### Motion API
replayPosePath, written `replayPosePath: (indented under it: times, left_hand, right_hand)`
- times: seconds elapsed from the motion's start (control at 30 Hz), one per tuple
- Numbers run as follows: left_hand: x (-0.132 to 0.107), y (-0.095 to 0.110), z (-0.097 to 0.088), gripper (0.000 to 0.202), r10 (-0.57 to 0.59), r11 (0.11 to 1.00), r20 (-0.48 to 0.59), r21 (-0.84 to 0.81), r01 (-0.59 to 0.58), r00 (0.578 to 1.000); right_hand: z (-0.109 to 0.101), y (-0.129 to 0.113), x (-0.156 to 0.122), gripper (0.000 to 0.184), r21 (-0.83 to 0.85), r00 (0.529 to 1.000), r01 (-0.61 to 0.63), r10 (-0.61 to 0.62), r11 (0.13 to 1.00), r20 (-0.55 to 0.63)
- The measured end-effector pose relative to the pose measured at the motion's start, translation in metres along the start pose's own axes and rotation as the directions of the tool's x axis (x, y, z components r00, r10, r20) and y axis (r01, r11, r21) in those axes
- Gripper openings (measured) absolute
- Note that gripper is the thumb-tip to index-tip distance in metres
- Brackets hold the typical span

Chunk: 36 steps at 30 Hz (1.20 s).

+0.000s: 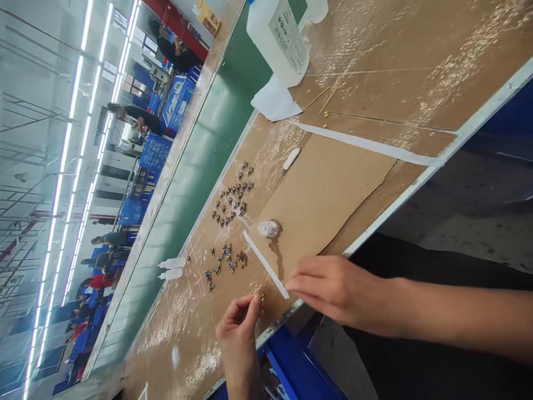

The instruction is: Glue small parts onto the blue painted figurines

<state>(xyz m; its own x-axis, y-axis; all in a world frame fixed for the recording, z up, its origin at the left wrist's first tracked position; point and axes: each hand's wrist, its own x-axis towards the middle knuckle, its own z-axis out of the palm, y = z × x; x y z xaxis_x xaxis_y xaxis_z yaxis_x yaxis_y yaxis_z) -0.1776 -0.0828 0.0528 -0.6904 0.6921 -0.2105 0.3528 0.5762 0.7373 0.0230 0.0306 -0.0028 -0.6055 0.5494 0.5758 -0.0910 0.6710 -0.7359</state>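
Note:
My left hand (239, 322) is closed in a pinch, thumb against forefinger. At its fingertips sits a small brown and gold figure (262, 296), too small to tell its kind. Over the table's near edge, my right hand (322, 283) is also pinched, its fingertips pointing towards the left hand. Whatever those fingers hold, if anything, does not show. Close to the left hand lie a cluster of small blue and gold figures (225, 255) and a little heap of brown pieces (241, 259). A small clear cup (268, 228) stands on a cardboard sheet (328, 183), beside a wet streak.
More small figures (233, 194) stand spread further back. A white-handled knife (290, 161) lies beside the cardboard. Two white squeeze bottles (171, 269), a large labelled jug (278, 41) and a white cloth (275, 100) are on the table. A green conveyor belt (208, 122) runs behind; people work beyond.

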Motion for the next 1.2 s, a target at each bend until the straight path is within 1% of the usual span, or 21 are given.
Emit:
replayPosePath:
  times: [0.07,0.17,0.3,0.43,0.53,0.63,0.73,0.87,0.97,1.03,1.13,1.2]
  left_hand:
    - [-0.006,0.003,0.002,0.030,-0.003,0.998,-0.015,-0.055,0.002,1.000]
    - [-0.010,0.006,0.005,0.029,0.015,0.988,-0.044,-0.150,-0.021,0.999]
    - [-0.010,0.004,0.006,0.028,0.026,0.974,-0.049,-0.225,-0.036,0.998]
    - [-0.010,0.001,0.007,0.025,0.041,0.965,-0.040,-0.256,-0.050,0.998]
    - [-0.012,0.001,0.007,0.023,0.035,0.958,-0.042,-0.283,-0.045,0.999]
    - [-0.014,0.000,0.007,0.023,0.019,0.949,-0.051,-0.312,-0.034,0.999]
    - [-0.015,0.001,0.008,0.024,0.025,0.951,-0.073,-0.305,-0.046,0.997]
    - [-0.018,0.005,0.013,0.024,0.044,0.960,-0.139,-0.267,-0.080,0.989]
    - [-0.019,0.007,0.015,0.024,0.073,0.971,-0.198,-0.210,-0.115,0.978]
    - [-0.020,0.006,0.015,0.023,0.092,0.973,-0.218,-0.190,-0.135,0.972]
    - [-0.021,0.005,0.015,0.023,0.088,0.964,-0.205,-0.228,-0.135,0.975]
    - [-0.021,0.003,0.016,0.023,0.074,0.960,-0.192,-0.252,-0.122,0.979]
  right_hand:
    - [0.020,-0.004,0.006,0.021,-0.024,0.992,-0.056,0.059,0.998,0.107]
    - [0.038,-0.004,0.019,0.021,-0.059,0.977,-0.064,0.075,0.996,0.201]
    - [0.047,-0.001,0.029,0.021,-0.079,0.960,-0.064,0.083,0.995,0.267]
    - [0.052,0.001,0.031,0.022,-0.061,0.948,-0.040,0.057,0.997,0.314]
    - [0.054,0.002,0.031,0.022,-0.038,0.948,-0.011,0.023,0.999,0.317]
    - [0.053,0.002,0.030,0.023,-0.021,0.949,-0.040,0.044,0.999,0.313]
    - [0.053,0.002,0.030,0.023,-0.005,0.956,-0.050,0.049,0.999,0.289]
    - [0.053,0.002,0.028,0.022,0.046,0.977,-0.030,0.019,0.998,0.214]
    - [0.051,0.003,0.028,0.021,0.081,0.982,-0.043,0.027,0.996,0.188]
    - [0.049,0.003,0.030,0.022,0.129,0.982,-0.063,0.038,0.990,0.185]
    - [0.047,0.004,0.032,0.019,0.221,0.976,-0.100,0.053,0.970,0.209]
    - [0.045,0.005,0.034,0.019,0.250,0.970,-0.118,0.058,0.961,0.235]
